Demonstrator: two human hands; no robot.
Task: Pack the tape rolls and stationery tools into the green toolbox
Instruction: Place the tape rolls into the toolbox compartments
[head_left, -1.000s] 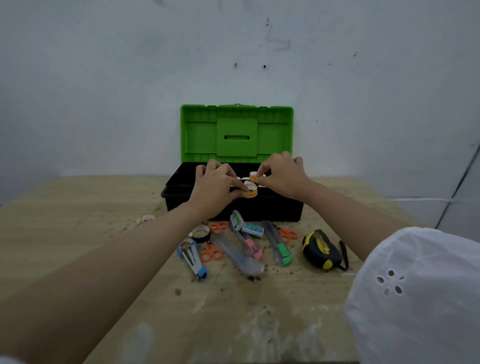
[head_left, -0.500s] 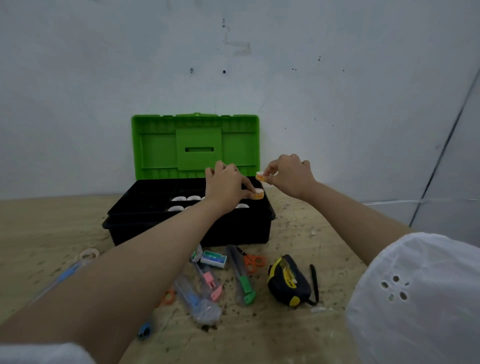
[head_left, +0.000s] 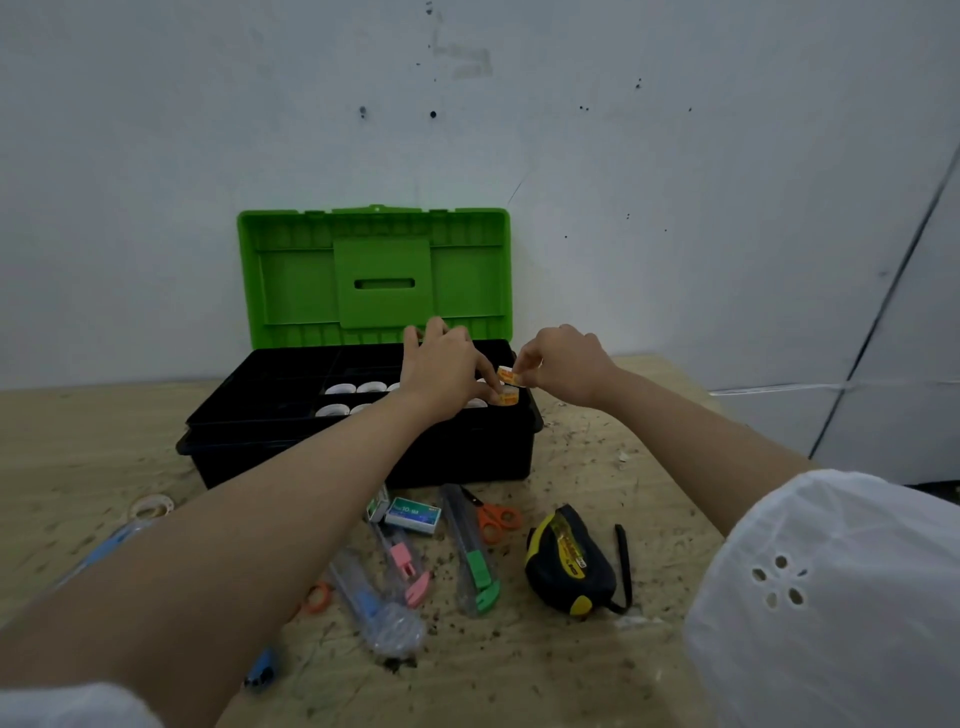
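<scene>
1. Green toolbox: lid upright against the wall, black tray open toward the viewer; white tape rolls already seated in the tray's middle compartments.
2. Left hand: over the tray's right end, thumb and forefinger pinched on the lower orange tape roll, at the tray's right rim.
3. Right hand: just right of the tray, fingertips closed on the upper orange tape roll.
4. Key relation: both rolls touching or nearly so, one above the other, between the two grips; open compartment directly below and slightly left, nearer the left hand.
5. Probable next step: short downward release into the right-end compartment.
6. Remaining on the bench: cutters, orange scissors, staple box, tape measure, clear tape roll.
</scene>
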